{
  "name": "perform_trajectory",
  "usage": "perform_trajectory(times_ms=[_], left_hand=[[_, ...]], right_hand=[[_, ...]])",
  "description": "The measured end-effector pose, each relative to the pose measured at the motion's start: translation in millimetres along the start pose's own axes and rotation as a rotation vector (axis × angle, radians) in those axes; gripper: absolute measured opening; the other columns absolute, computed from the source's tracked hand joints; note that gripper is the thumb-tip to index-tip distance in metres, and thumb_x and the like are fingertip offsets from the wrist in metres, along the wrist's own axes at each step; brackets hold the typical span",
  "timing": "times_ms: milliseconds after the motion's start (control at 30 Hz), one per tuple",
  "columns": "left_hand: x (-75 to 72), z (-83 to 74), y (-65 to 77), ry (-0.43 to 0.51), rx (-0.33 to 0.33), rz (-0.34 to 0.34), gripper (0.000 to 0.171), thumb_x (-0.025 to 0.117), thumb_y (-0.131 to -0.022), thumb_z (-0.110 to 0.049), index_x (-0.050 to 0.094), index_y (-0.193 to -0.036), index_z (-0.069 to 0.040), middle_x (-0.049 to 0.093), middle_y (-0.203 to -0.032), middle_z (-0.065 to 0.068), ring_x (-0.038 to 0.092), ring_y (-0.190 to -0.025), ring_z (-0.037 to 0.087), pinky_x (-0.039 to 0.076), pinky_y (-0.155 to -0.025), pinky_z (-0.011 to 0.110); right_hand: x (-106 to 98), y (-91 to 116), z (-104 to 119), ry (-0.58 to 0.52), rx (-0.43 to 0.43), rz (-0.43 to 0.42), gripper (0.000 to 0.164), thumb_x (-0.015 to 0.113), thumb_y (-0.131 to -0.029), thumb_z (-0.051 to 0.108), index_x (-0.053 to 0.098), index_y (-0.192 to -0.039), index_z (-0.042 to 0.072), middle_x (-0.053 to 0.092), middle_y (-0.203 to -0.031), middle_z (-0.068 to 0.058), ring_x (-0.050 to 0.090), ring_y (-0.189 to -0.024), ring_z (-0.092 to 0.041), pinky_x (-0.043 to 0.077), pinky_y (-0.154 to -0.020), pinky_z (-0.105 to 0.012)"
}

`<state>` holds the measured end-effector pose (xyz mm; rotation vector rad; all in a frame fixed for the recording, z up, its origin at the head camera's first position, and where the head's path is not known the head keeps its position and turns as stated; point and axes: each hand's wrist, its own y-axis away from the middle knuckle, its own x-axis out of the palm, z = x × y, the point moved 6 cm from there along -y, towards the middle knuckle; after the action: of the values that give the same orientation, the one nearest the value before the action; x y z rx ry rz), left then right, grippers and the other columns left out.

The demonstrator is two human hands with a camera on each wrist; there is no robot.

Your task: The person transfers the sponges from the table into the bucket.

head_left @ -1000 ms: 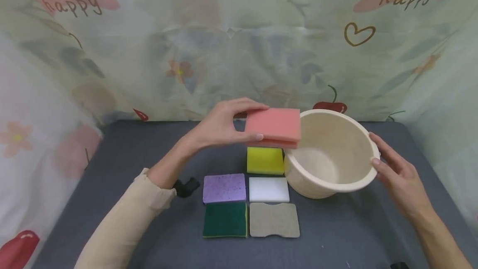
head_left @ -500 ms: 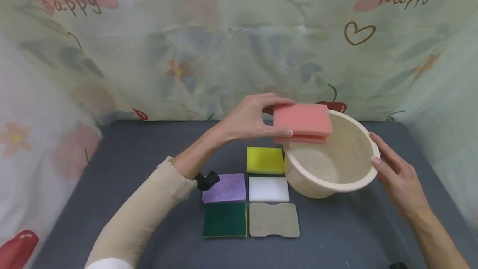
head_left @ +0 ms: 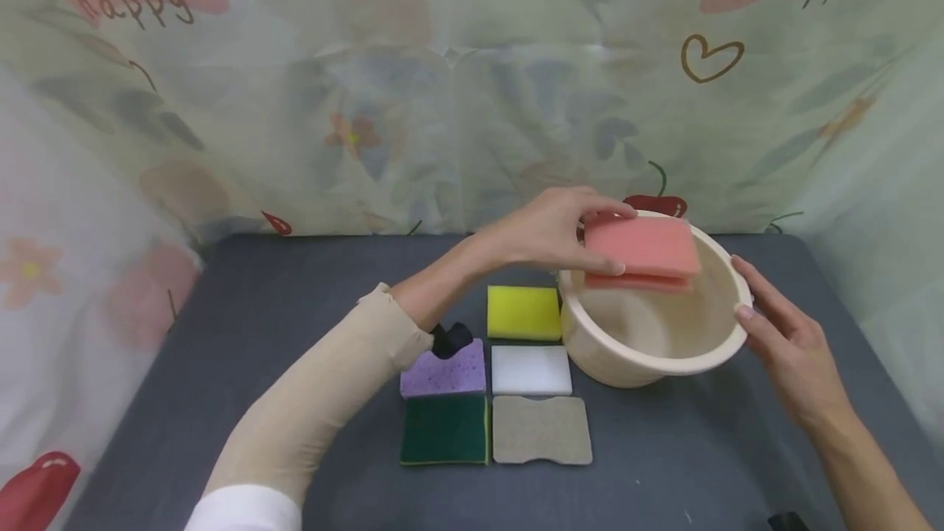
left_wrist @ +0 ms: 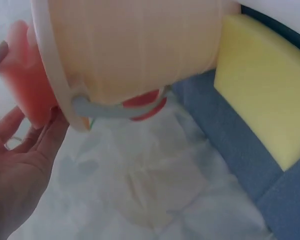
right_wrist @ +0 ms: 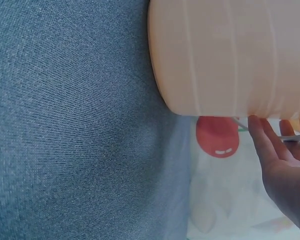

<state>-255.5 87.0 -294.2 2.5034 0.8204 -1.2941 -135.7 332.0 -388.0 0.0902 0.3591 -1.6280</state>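
My left hand grips a pink sponge by its left end, thumb in front and fingers behind. The sponge is over the mouth of a cream bucket, at its back left rim. In the left wrist view the pink sponge shows just past the bucket's rim, with a grey handle on the bucket's side. My right hand holds the bucket's right rim, thumb on the near side. In the right wrist view the right hand's fingers touch the bucket's wall.
Left of the bucket lie a yellow sponge, a white sponge, a purple sponge partly behind the left wrist's black strap, a green scouring sponge and a grey notched sponge. A patterned curtain hangs behind the dark table.
My left hand has carried the pink sponge rightward, from left of the bucket to over its opening. The right hand and the bucket stay in place.
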Motion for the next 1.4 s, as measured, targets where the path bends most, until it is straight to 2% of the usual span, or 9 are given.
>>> perform_trajectory(times_ms=[200,333,467,600,767,933,1067,1233,1400], left_hand=[[17.9,-9.1,-11.0,-0.003,0.001,0.021,0.067,0.08,-0.08,-0.045,0.059,-0.138,-0.017,0.062,-0.122,-0.003,0.052,-0.104,0.009,0.045,-0.081,0.017],[31.7,-14.3,-19.8,-0.069,0.025,0.026,0.066,0.078,-0.081,-0.048,0.061,-0.136,-0.016,0.063,-0.12,-0.005,0.052,-0.103,0.008,0.043,-0.081,0.016],[39.8,-16.6,-27.3,-0.157,0.005,0.029,0.066,0.076,-0.081,-0.051,0.061,-0.135,-0.016,0.063,-0.123,-0.007,0.052,-0.106,0.006,0.04,-0.083,0.015],[40.6,-17.0,-31.5,-0.174,-0.036,0.032,0.069,0.078,-0.08,-0.051,0.06,-0.136,-0.017,0.063,-0.124,-0.008,0.052,-0.107,0.006,0.04,-0.084,0.015],[44.0,-18.2,-34.9,-0.168,-0.056,0.079,0.068,0.081,-0.079,-0.047,0.059,-0.137,-0.017,0.062,-0.124,-0.009,0.051,-0.107,0.007,0.039,-0.086,0.016],[54.1,-18.7,-38.4,-0.191,-0.069,0.135,0.063,0.082,-0.079,-0.042,0.062,-0.132,-0.014,0.063,-0.121,-0.009,0.05,-0.108,0.006,0.037,-0.088,0.015],[57.4,-17.6,-41.0,-0.207,-0.084,0.159,0.064,0.082,-0.078,-0.046,0.063,-0.13,-0.015,0.063,-0.12,-0.008,0.05,-0.111,0.006,0.036,-0.091,0.013],[61.2,-19.0,-45.0,-0.238,-0.091,0.19,0.056,0.082,-0.078,-0.045,0.063,-0.122,-0.015,0.061,-0.109,-0.008,0.049,-0.103,0.007,0.037,-0.086,0.014],[71.0,-18.0,-47.3,-0.233,-0.18,0.26,0.059,0.085,-0.075,-0.045,0.056,-0.118,-0.017,0.053,-0.107,-0.006,0.046,-0.099,0.007,0.038,-0.08,0.015]], right_hand=[[-1,0,0,-0.027,-0.012,-0.01,0.055,0.053,-0.102,0.005,0.039,-0.154,0.015,0.039,-0.156,0.004,0.045,-0.128,0.0,0.045,-0.085,-0.008],[0,0,2,-0.067,-0.018,-0.011,0.054,0.053,-0.101,0.004,0.04,-0.153,0.013,0.04,-0.155,0.004,0.046,-0.128,0.0,0.046,-0.085,-0.009],[0,0,3,-0.038,-0.018,-0.016,0.054,0.053,-0.101,0.005,0.041,-0.153,0.014,0.041,-0.155,0.004,0.047,-0.127,0.002,0.046,-0.084,-0.009],[0,-1,6,-0.036,-0.036,-0.02,0.053,0.054,-0.101,0.005,0.041,-0.153,0.013,0.041,-0.155,0.002,0.047,-0.128,0.001,0.046,-0.086,-0.01],[0,-1,7,-0.081,-0.059,-0.011,0.053,0.053,-0.101,0.002,0.041,-0.152,0.009,0.041,-0.155,0.001,0.045,-0.132,-0.002,0.045,-0.088,-0.01],[0,-1,4,0.005,-0.027,-0.026,0.053,0.054,-0.102,0.007,0.041,-0.153,0.014,0.04,-0.155,0.002,0.044,-0.132,-0.003,0.044,-0.086,-0.009],[0,-1,2,0.039,-0.007,-0.039,0.053,0.054,-0.102,0.009,0.041,-0.153,0.016,0.039,-0.156,0.001,0.044,-0.132,-0.004,0.044,-0.086,-0.008],[-1,-2,1,-0.013,-0.012,-0.042,0.053,0.054,-0.102,0.008,0.041,-0.152,0.015,0.039,-0.156,0.001,0.045,-0.131,-0.003,0.044,-0.086,-0.009],[0,-2,0,-0.06,-0.028,-0.038,0.053,0.054,-0.101,0.005,0.042,-0.152,0.012,0.041,-0.155,0.001,0.046,-0.13,-0.002,0.045,-0.087,-0.01]])
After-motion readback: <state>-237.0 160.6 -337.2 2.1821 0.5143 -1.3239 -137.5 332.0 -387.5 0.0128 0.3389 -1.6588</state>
